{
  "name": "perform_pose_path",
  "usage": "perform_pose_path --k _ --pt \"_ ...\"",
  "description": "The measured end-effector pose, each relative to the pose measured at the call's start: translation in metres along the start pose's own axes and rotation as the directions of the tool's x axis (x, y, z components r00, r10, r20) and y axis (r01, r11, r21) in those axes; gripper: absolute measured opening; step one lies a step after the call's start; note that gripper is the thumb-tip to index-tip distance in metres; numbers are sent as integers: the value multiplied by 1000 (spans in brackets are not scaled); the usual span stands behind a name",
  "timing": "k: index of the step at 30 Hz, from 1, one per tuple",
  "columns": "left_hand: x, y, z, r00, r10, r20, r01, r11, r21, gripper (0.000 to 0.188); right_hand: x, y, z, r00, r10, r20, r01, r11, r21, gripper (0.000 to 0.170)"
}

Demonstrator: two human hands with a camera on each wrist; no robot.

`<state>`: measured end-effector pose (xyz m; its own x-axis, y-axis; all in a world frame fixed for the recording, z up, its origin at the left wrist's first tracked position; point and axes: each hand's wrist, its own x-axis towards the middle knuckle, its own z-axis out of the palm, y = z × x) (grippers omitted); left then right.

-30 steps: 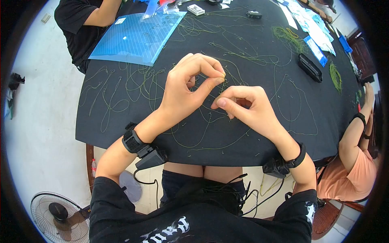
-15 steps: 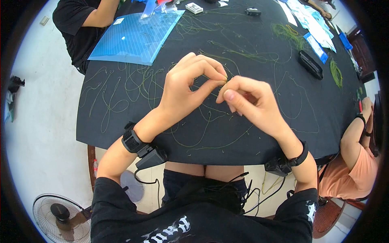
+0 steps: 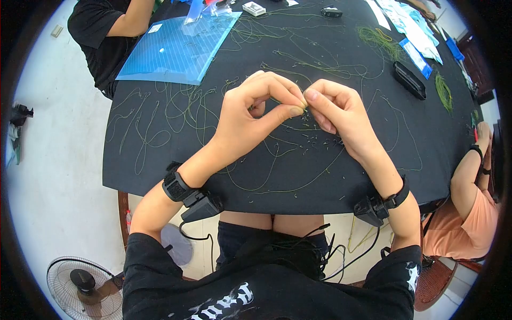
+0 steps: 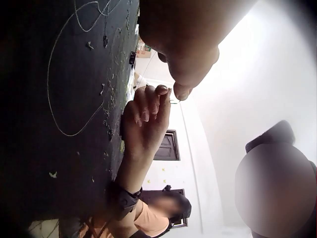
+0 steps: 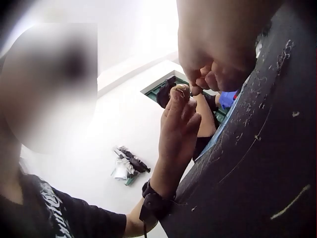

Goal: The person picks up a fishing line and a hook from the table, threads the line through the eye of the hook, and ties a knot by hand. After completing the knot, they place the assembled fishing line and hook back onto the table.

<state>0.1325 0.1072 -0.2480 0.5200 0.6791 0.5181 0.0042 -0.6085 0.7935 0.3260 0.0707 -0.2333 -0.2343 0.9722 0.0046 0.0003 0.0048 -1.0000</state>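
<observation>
Both hands meet in front of the body over the black table. My left hand [image 3: 240, 109] pinches a thin yellow-green line [image 5: 181, 90] between thumb and forefinger; a short bit of it shows at the fingertips. Right beside it, my right hand [image 3: 344, 109] has thumb and forefinger pressed together on the line, its other fingers curled below. A tiny dark hook-like piece [image 4: 173, 102] shows by the fingertips in the left wrist view. Small dark bits [image 3: 306, 141] lie scattered on the table beneath the hands.
Loose green lines [image 3: 144, 136] lie looped across the black table [image 3: 176, 176]. A blue folder [image 3: 176, 53] lies at far left, a black case [image 3: 409, 80] and a coiled green bundle [image 3: 442, 95] at right. Other people sit at the left and right edges.
The right hand has moved up and away from me, beside the left fingertips, and turned more upright. The left hand has shifted slightly right, still pinching.
</observation>
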Motion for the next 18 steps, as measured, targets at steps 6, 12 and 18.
perform_pose_path --k 6,12,18 --pt "0 -8 7 994 -53 -101 34 982 -187 4 -1 2 2 998 30 61 -28 999 -35 25" --pt "-1 -2 10 989 -141 -48 113 917 -384 8 -2 5 5 988 51 143 -45 998 -42 28" --pt "0 7 8 969 -243 42 229 819 -527 14 -2 4 6 979 103 176 -105 994 -1 29"
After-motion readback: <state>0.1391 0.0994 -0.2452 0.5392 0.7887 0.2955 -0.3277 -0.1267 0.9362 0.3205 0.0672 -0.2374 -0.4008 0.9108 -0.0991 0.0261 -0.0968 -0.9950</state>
